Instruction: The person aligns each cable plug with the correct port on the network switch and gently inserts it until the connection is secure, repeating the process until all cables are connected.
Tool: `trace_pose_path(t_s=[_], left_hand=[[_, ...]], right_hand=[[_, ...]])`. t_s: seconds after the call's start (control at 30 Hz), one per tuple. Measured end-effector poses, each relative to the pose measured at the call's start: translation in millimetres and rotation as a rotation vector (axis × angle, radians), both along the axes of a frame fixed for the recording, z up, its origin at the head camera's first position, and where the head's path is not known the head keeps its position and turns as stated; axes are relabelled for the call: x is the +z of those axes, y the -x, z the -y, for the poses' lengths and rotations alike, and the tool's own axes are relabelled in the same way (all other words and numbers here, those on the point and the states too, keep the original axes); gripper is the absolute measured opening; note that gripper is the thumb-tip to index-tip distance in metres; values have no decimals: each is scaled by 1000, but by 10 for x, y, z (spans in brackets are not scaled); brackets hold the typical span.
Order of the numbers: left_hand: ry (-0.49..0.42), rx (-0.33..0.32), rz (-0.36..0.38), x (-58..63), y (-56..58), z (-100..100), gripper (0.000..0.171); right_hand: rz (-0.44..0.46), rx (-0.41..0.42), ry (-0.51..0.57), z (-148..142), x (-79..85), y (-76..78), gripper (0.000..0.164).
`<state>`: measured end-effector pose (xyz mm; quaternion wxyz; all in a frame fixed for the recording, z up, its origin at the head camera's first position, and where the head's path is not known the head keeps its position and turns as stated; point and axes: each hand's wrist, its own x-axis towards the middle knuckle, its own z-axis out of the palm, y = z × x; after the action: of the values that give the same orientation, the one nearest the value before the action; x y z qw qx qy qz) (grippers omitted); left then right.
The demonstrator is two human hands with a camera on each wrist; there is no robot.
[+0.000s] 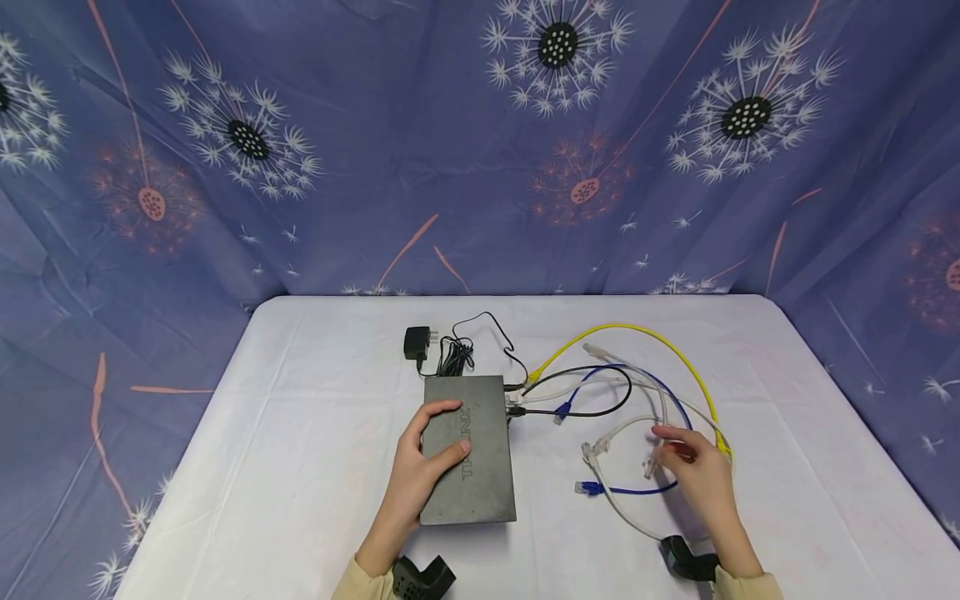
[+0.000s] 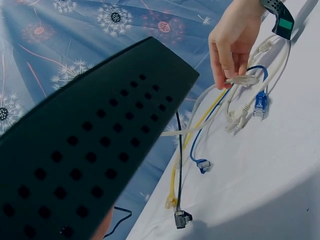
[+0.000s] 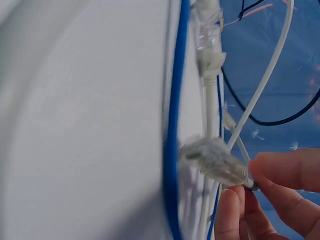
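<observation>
The left hand (image 1: 429,454) grips a flat dark-grey metal box (image 1: 483,467); at 3 o'clock the right hand (image 1: 699,475) pinches a clear plastic plug (image 3: 222,165) which, if tugged, could snag the thin blue cable (image 1: 637,492).

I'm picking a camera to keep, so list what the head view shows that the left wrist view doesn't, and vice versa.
Only the head view shows the black power adapter and the lettering atop the dark box.

Only the left wrist view shows the box's panel with rows of holes.

Both show the right hand holding a pale cable near its plug, plus the yellow cable, blue cable and patterned backdrop.
</observation>
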<state>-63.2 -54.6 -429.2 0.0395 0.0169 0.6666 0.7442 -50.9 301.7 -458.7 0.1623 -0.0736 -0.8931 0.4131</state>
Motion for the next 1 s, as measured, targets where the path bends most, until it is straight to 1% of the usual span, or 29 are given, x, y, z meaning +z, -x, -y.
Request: trace_pose_path(t_s=[0.23,0.37,0.4,0.5,0.6,0.8,0.9,1.0], left_hand=[[0,5,-6,-7,5,-4,48],[2,9,-9,-11,5,-4,48],[2,9,-9,-12,5,-5,48],[3,9,-8,-13,2,-6,48],[0,8,-5,-13,0,-7,48],[-16,12,1,-21,-1,-5,48],[-22,16,-1,-17,-1,-5,48],[-29,20,-2,-7,-1,-7,48]], right_hand=[[-15,-15,95,68,134,-11,24],[-4,-17,161,104,219,-32,27],[-4,-11,188,111,238,-36,28],[-16,29,316,133,286,-45,30],[-60,74,450,160,329,-43,32],[-190,119,688,243,441,-62,35],[-256,132,784,274,506,-80,39],[-303,118,825,300,567,-99,45]])
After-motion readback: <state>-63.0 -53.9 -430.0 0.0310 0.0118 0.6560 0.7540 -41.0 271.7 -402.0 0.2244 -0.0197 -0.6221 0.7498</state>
